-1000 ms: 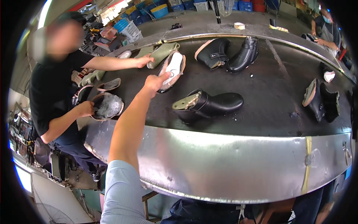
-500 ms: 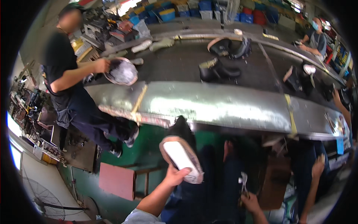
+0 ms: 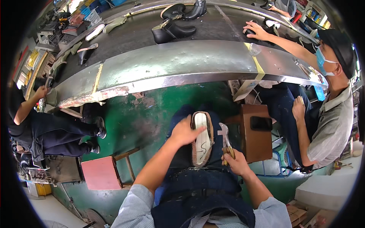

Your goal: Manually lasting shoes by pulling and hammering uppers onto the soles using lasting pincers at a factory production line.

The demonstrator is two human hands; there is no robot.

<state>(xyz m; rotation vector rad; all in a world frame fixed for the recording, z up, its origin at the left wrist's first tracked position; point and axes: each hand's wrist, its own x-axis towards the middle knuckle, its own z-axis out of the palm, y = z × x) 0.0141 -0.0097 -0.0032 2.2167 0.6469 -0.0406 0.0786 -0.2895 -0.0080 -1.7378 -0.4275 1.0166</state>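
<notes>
A dark shoe upper (image 3: 202,142) lies sole side up across my lap, its pale insole marked with a dark squiggle and ringed by a brown turned-in edge. My left hand (image 3: 184,132), slightly blurred, grips it from the left with the thumb over the insole. To the right of the shoe, my right hand (image 3: 236,161) is closed round the yellowish handles of metal pliers (image 3: 224,135). The pliers' head points away from me, apart from the shoe.
Ahead runs a dark conveyor belt with a metal edge (image 3: 175,62), carrying black boots (image 3: 173,31). At right, a seated co-worker (image 3: 334,114) reaches over the belt, beside a brown box (image 3: 255,146) with a phone on it. A pink-topped stool (image 3: 100,173) stands left; another person (image 3: 49,129) stands beyond.
My view has swung right and down. The shoe has come down onto my lap, and my left hand has shifted to its far left side. The pliers are now beside the shoe.
</notes>
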